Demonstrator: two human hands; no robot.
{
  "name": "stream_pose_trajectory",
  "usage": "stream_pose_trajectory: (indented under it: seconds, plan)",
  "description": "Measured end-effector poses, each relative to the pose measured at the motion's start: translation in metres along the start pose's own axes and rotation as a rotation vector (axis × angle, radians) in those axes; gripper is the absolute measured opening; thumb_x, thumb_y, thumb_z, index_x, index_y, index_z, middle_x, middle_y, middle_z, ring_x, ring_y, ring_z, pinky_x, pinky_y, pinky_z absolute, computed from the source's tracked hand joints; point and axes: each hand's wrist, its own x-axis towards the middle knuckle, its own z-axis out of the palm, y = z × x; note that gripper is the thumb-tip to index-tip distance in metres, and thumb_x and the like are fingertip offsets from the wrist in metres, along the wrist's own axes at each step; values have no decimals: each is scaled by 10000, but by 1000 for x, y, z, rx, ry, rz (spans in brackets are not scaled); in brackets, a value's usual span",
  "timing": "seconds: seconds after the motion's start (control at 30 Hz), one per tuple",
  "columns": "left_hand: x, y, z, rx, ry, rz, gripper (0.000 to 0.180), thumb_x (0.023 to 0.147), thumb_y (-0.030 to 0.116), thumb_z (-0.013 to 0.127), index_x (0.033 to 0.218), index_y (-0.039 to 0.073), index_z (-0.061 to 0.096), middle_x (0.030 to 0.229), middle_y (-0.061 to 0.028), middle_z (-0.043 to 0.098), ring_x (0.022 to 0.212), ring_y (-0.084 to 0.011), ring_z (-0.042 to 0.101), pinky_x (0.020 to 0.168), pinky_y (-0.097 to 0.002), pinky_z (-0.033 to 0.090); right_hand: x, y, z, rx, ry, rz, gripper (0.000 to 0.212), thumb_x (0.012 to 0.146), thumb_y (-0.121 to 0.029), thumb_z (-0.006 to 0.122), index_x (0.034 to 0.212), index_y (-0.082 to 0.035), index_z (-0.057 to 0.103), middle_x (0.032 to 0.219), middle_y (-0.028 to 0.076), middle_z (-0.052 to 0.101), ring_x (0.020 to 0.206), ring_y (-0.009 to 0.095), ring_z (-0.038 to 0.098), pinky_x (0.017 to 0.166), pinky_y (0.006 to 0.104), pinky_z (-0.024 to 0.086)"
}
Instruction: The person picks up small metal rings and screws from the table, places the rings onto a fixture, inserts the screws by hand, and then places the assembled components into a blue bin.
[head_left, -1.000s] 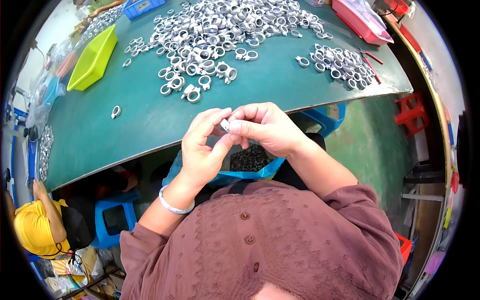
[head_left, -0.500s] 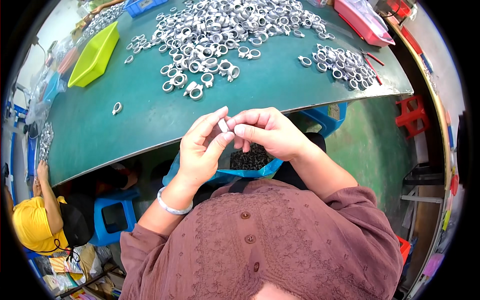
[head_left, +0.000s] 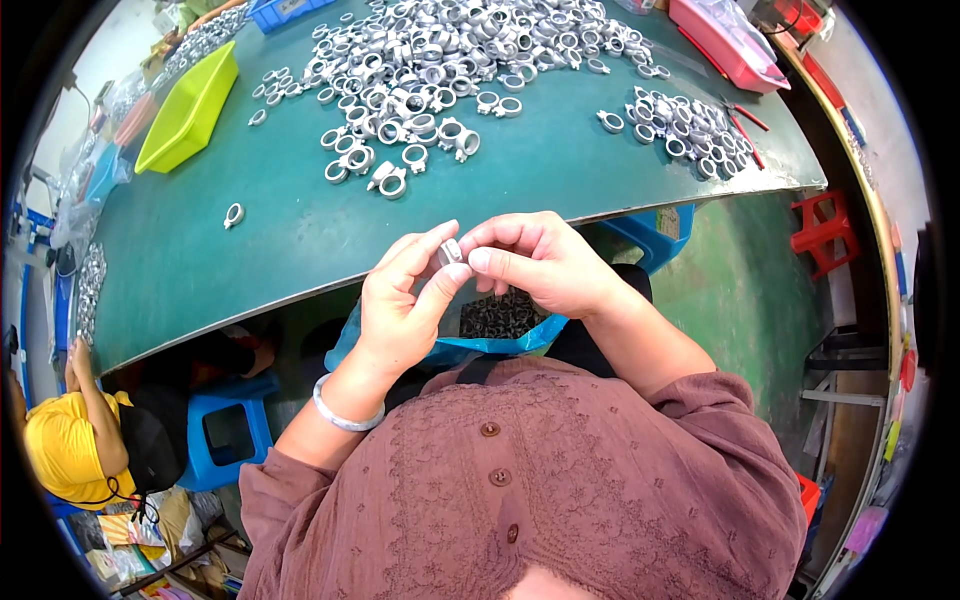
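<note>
In front of my chest, just off the table's near edge, my left hand (head_left: 400,295) pinches a small silver-grey metal ring clamp (head_left: 450,252) between thumb and fingers. The fingertips of my right hand (head_left: 540,262) are pressed together at the ring's right side. Whatever they hold there is hidden. Below both hands, a blue plastic bag (head_left: 490,347) in my lap holds many small dark parts (head_left: 500,316). One single ring clamp (head_left: 234,215) lies apart on the left of the green tabletop (head_left: 290,240).
A large heap of ring clamps (head_left: 430,75) covers the table's far middle; a smaller pile (head_left: 690,133) lies right, beside red-handled pliers (head_left: 747,135). A yellow-green tray (head_left: 188,110) and a pink bin (head_left: 730,45) stand at the sides. A person in yellow (head_left: 75,450) works at left.
The ring clamp has turned in my left fingers, so more of its face and lug shows. Both hands stay nearly in place. The other person's hands at left have shifted slightly.
</note>
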Motion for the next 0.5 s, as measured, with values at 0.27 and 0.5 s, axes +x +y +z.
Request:
stream_pose_trajectory:
  seconds: [0.27, 0.5]
  plan:
    - [2, 0, 4, 27, 62, 47, 295, 786, 74, 601, 1067, -4, 562, 776, -44, 537, 678, -103, 493, 622, -217, 415, -1, -3, 1, -31, 19, 9, 163, 842, -135, 553, 942, -17, 606, 769, 2, 597, 639, 45, 503, 591, 194, 421]
    - [2, 0, 4, 39, 58, 57, 289, 791, 98, 603, 1058, -6, 565, 763, -42, 530, 663, -105, 486, 614, -218, 408, -1, -4, 0, -34, 19, 12, 165, 842, -139, 556, 938, -15, 606, 761, 5, 596, 639, 48, 504, 592, 194, 420]
